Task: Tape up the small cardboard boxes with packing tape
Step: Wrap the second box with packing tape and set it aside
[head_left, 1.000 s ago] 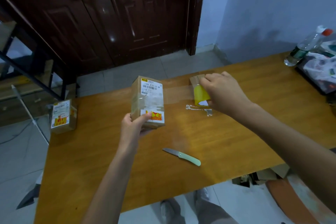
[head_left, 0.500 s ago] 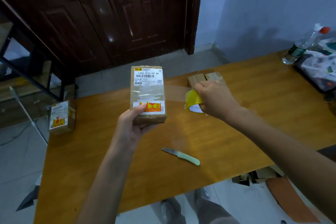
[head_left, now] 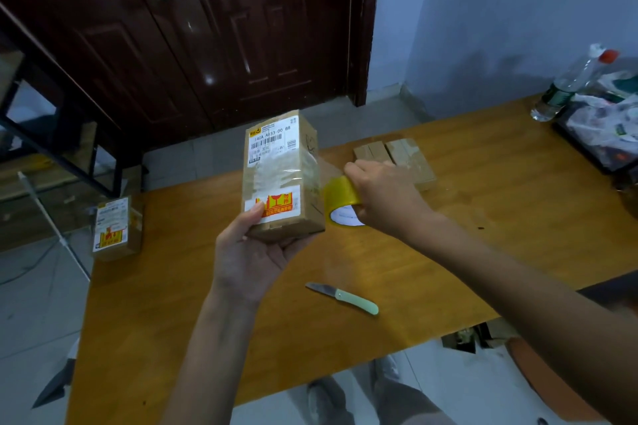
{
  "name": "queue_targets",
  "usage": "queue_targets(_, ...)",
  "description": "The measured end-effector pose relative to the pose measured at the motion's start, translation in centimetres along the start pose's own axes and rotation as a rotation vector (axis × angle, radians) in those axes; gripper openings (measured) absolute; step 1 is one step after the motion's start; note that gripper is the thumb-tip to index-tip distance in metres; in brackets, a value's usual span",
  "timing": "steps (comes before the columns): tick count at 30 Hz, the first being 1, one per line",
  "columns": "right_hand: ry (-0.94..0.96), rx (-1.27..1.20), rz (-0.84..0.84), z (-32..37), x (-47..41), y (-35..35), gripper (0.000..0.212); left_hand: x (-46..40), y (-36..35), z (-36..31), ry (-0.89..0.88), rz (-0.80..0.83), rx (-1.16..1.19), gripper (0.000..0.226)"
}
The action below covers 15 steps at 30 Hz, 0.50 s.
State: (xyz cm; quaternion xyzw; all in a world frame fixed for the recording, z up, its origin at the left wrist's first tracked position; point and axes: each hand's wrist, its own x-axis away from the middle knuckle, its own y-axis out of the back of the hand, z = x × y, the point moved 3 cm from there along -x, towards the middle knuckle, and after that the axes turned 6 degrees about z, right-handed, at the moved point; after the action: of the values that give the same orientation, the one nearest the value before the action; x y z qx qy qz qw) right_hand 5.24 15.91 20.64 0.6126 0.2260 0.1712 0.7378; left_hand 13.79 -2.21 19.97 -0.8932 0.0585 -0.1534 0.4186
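The left hand [head_left: 253, 252] holds the box [head_left: 281, 176] standing tall, fingers curled round its bottom; the right hand [head_left: 383, 197] grips the tape roll [head_left: 340, 198] just beside the box's right side

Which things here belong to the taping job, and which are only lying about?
For the job: labelled cardboard box in the left hand; yellow tape roll in the right hand; second labelled box; flat cardboard box; folding knife, probably.

Lying about: plastic bottle; black tray of wrappers.
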Motion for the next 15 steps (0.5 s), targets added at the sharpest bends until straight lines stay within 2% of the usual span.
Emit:
queue_targets(3, 0.013, 0.002, 0.024, 1.0, -0.2, 0.0, 0.027, 0.0, -0.2, 0.9, 0.005, 0.034, 0.116, 0.072)
queue_targets(7, 0.006, 0.009, -0.018, 1.9, -0.6, 0.2, 0.033, 0.1, -0.6, 1.6, -0.018, 0.106, 0.21, 0.065)
queue_targets(11, 0.001, 0.03, -0.028, 2.4, -0.4, 0.4, 0.035, 0.0, -0.1, 1.8, -0.011, 0.177, 0.228, 0.072)
queue_targets(13, 0.01, 0.034, -0.046, 2.6, -0.3, 0.4, 0.034, -0.1, 0.1, 1.8, 0.021, 0.236, 0.234, 0.064)
queue_targets(15, 0.024, 0.058, -0.057, 2.9, -0.3, 0.5, 0.03, -0.1, 0.6, 2.1, 0.068, 0.226, 0.191, 0.057)
